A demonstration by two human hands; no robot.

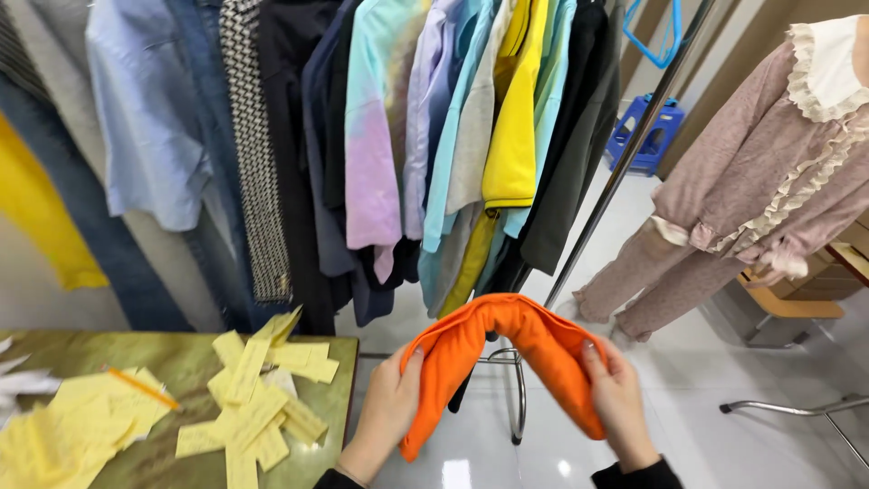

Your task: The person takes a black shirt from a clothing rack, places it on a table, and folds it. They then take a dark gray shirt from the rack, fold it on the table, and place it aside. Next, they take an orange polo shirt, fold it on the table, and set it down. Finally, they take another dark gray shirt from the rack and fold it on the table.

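Note:
An orange garment (507, 349), bunched into an arch, hangs between my two hands. My left hand (387, 412) grips its left end with the thumb on top. My right hand (619, 398) holds the right end, fingers curled over the cloth. Both hands are low in the view, just right of a table corner and in front of a clothes rack.
The metal rack (625, 154) carries many hanging clothes, among them a yellow top (514, 127) and a pastel tie-dye shirt (380, 136). A greenish table (181, 362) at lower left bears yellow paper slips (253, 398) and a pencil. Another person in pink clothes (760, 190) stands right. A blue stool (644, 136) sits behind.

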